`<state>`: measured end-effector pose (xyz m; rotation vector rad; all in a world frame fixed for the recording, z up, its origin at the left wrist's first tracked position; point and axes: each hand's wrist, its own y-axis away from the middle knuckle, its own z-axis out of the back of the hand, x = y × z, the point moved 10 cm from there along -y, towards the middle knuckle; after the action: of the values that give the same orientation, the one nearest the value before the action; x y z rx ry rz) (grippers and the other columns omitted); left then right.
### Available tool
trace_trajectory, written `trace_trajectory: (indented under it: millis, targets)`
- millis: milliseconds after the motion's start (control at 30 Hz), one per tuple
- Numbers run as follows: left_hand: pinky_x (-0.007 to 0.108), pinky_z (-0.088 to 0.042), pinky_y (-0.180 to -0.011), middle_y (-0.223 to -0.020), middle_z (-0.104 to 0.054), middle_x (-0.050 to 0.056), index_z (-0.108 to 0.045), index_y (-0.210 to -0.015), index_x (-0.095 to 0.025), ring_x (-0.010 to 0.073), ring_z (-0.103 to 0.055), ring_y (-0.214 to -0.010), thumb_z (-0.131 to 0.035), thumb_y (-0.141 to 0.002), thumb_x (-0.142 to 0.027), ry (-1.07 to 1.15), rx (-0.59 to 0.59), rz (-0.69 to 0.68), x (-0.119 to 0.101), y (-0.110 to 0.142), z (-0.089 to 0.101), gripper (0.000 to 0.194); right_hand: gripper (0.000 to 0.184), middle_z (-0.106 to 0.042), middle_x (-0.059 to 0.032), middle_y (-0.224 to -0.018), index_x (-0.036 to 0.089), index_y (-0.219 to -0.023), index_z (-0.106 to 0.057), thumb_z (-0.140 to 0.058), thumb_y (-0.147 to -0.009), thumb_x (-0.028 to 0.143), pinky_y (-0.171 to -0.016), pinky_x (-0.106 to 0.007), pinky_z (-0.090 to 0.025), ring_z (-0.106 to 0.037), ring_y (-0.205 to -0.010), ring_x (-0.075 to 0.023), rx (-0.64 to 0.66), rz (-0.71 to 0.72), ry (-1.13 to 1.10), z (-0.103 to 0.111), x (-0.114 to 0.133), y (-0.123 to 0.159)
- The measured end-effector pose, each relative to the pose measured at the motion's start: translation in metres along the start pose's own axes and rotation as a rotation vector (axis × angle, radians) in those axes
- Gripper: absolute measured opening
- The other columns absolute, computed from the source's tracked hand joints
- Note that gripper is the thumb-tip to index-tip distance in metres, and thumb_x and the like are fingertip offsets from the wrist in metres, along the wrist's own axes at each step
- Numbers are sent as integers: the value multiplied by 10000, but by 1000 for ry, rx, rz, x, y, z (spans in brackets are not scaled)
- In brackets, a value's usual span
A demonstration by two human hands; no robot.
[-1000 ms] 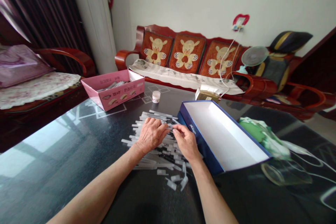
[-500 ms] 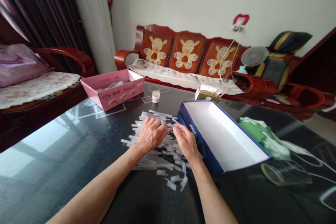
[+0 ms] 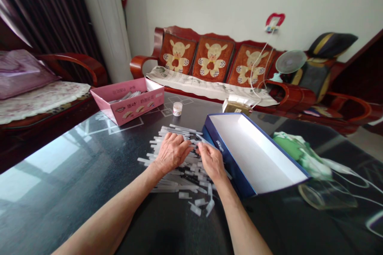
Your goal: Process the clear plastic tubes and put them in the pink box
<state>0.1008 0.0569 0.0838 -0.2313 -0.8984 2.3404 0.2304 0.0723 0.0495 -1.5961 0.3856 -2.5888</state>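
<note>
Many clear strips [image 3: 169, 186] litter the glass tabletop [image 3: 60, 207] (wooden sofa [image 3: 212, 60] behind).

The parts of the translucent plastic strips [image 3: 179, 186] lying beneath the left hand [image 3: 172, 152] and right hand [image 3: 212, 161] are hidden, so any strip held between the fingers cannot be made out. The contents of the pink carton [image 3: 128, 105] are partly hidden by its wall, and the print on the blue box [image 3: 231, 167] is too small to be read. The armchair [image 3: 72, 59] is cut off by the left edge.
</note>
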Motion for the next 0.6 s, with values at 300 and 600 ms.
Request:
trace_trajectory:
  millis: [300,600]
  targets:
    - [335,-299,-724,-716,-587,29,-684,-918,-226,178,-496,-709,-398,-965,-416,7,78,50,21,-3,-7,346,276,-719,-40,-796,174,-881,-693,-559,-778,392,-661,-276,-473,-630,-696,-181,-23,-1,-40,7,-10,-13]
    - [338,-316,-737,-761,-623,28,-663,-1088,-301,181,-533,-733,-450,-951,-344,11,184,75,44,-15,-27,257,174,-708,-72,-836,188,-833,-696,-545,-764,240,-761,-327,-494,-659,-770,-211,-97,192,364,8,-8,-43]
